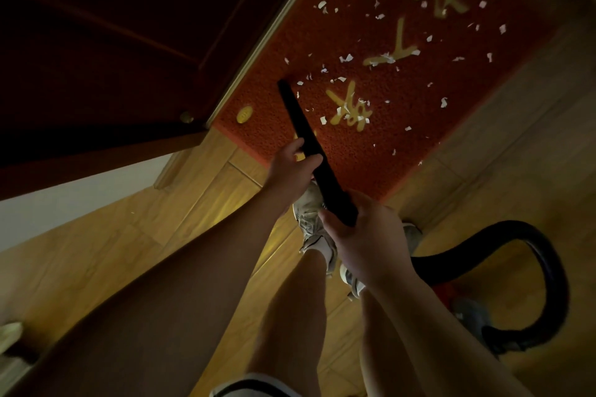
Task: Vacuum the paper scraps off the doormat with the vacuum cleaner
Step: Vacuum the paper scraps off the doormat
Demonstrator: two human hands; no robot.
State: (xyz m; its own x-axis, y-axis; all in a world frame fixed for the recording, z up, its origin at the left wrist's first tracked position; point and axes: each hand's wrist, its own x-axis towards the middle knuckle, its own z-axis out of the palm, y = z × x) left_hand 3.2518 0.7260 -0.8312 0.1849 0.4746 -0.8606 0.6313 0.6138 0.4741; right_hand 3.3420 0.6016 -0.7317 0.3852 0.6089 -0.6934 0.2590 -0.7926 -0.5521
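Wand (309, 138) gripped in both hands, fingers (311, 158) of left hand (290, 171) curled round its middle, right hand (364, 229) clasping upper end, tip on red doormat (354, 167) beside scraps (346, 58), hose (548, 267) looping right (vacuum body (467, 313) dim, partly behind right arm).

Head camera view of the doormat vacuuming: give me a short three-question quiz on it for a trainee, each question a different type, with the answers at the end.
1. True or false: the left hand and the right hand both grip the vacuum wand.
2. The wand's tip is over: A, the red doormat strewn with paper scraps; B, the wooden floor; C, the white wall.
3. Fill in: the hand holding the wand nearer its tip is the ____ hand.

Key: 1 true; 2 A; 3 left.
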